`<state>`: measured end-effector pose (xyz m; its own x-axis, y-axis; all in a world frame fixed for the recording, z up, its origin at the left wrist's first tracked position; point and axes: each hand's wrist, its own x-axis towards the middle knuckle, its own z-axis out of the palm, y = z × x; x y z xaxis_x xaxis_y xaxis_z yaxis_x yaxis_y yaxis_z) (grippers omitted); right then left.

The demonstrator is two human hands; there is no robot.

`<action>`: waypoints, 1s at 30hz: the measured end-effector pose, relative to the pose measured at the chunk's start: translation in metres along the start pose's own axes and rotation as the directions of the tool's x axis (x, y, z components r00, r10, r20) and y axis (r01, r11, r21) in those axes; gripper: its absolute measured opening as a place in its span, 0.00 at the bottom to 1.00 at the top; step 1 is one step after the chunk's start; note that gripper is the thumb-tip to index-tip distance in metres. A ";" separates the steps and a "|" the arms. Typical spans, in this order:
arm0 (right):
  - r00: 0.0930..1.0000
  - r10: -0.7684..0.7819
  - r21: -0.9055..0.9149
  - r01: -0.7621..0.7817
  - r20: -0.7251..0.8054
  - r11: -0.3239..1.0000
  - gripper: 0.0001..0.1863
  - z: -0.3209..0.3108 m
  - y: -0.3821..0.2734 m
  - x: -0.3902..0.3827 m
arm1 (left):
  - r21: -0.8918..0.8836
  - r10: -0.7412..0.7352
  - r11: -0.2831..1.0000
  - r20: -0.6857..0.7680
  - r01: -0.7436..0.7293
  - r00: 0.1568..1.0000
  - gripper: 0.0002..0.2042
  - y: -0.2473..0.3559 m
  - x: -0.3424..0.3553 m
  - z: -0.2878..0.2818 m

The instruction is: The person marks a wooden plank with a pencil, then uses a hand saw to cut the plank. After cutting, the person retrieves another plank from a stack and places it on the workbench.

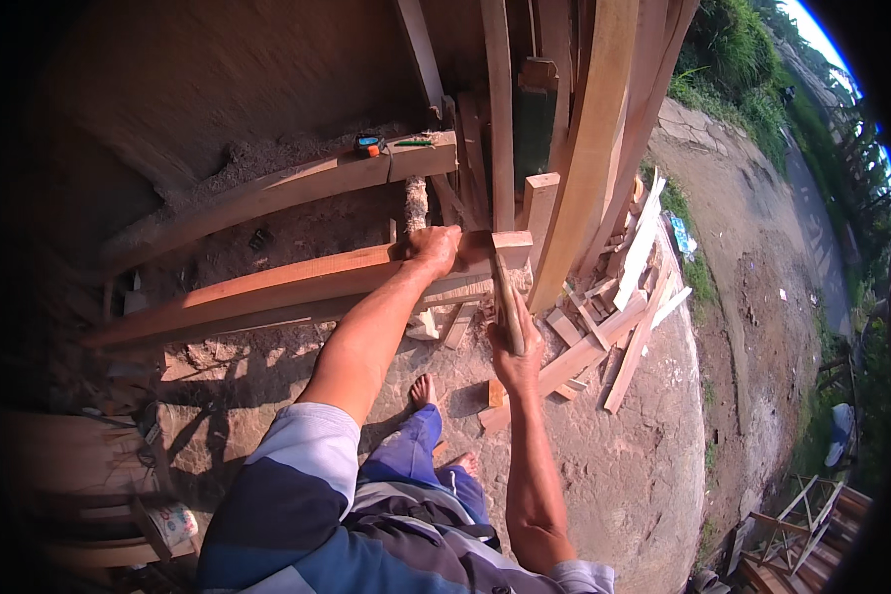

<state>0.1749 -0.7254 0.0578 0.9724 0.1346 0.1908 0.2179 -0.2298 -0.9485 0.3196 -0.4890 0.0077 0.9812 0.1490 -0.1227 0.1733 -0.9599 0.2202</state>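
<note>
A long wooden beam (297, 272) runs from the left toward the middle, lying roughly level. My left hand (435, 249) is closed over its top near the right end, fingers curled around the wood. My right hand (516, 358) is wrapped round a slim wooden-handled tool (508, 302), which points away from me. The tool's far end meets the beam's end block (512, 241); its working part is seen too narrowly to name its kind. Behind lies a second beam (297, 190) with a small blue-and-orange tool (368, 147) and a green pencil (413, 143) on top.
Tall planks (589, 148) lean upright just beyond my right hand. Offcuts (604, 332) and wood strips are heaped on the ground to the right. My bare feet (423, 390) stand close below the beam. A dirt path and grass lie farther right.
</note>
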 end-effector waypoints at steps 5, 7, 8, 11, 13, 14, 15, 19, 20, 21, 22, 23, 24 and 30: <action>0.989 0.145 -0.236 -0.143 -0.010 0.961 0.33 -0.080 -0.057 -0.209 | -0.028 0.039 0.999 0.140 -0.036 0.989 0.23 0.000 0.013 -0.031; 0.994 0.107 -0.138 -0.110 -0.030 0.984 0.31 -0.071 -0.061 -0.193 | 0.002 0.030 1.000 0.123 -0.031 0.992 0.22 -0.001 0.010 -0.025; 0.996 -0.070 -0.192 0.059 -0.051 0.980 0.30 -0.053 -0.047 -0.152 | 0.009 0.037 0.999 0.053 -0.038 0.998 0.22 -0.001 0.011 -0.019; 0.998 0.055 -0.025 -0.056 -0.029 0.998 0.32 0.003 -0.002 0.002 | 0.031 0.052 0.998 -0.151 -0.048 0.987 0.07 -0.007 0.001 0.019; 0.999 0.021 -0.080 -0.023 -0.028 0.997 0.31 0.027 0.009 0.055 | 0.136 0.063 0.990 -0.260 -0.028 0.964 0.05 -0.015 0.004 0.040; 1.000 -0.006 -0.106 0.004 -0.020 0.994 0.31 0.029 0.011 0.066 | 0.114 0.066 0.993 -0.280 -0.035 0.958 0.05 -0.020 0.011 0.047; 0.995 0.103 -0.082 -0.103 -0.008 0.991 0.32 0.025 0.007 0.062 | 0.139 0.068 0.990 -0.264 -0.032 0.962 0.06 -0.020 0.009 0.058; 0.993 0.055 -0.079 -0.063 -0.105 0.995 0.33 -0.006 -0.043 -0.017 | 0.073 -0.001 0.997 -0.298 0.024 0.955 0.07 -0.021 0.015 0.057; 0.991 0.035 -0.050 -0.041 -0.129 0.998 0.33 -0.016 -0.057 -0.037 | 0.001 -0.046 0.999 -0.232 0.048 0.972 0.07 -0.019 0.012 0.051; 0.983 0.111 -0.038 -0.118 -0.145 0.992 0.33 -0.029 -0.072 -0.064 | 0.065 -0.012 0.998 -0.136 0.021 0.991 0.15 -0.016 0.005 0.044; 0.977 0.154 0.015 -0.154 -0.146 0.988 0.35 -0.044 -0.085 -0.094 | 0.026 0.075 0.997 -0.111 -0.072 0.991 0.27 -0.012 -0.003 0.037; 0.982 -0.019 -0.197 -0.019 -0.187 0.980 0.35 -0.062 -0.096 -0.121 | -0.011 0.100 0.995 -0.123 -0.102 0.987 0.25 -0.009 -0.008 0.028; 0.964 -0.175 -0.362 0.093 -0.200 0.927 0.36 -0.079 -0.105 -0.148 | -0.034 0.127 0.990 -0.167 -0.134 0.978 0.23 -0.004 -0.013 0.020; 0.829 0.535 0.859 -0.147 -0.165 0.491 0.15 -0.104 -0.104 -0.212 | -0.007 0.179 0.984 -0.073 -0.180 0.981 0.36 0.002 -0.036 -0.010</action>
<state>-0.0448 -0.8300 0.1426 0.9361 -0.1702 -0.3079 -0.1074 0.6951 -0.7109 0.2859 -0.4940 0.0217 0.9999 -0.0086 -0.0100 -0.0059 -0.9694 0.2454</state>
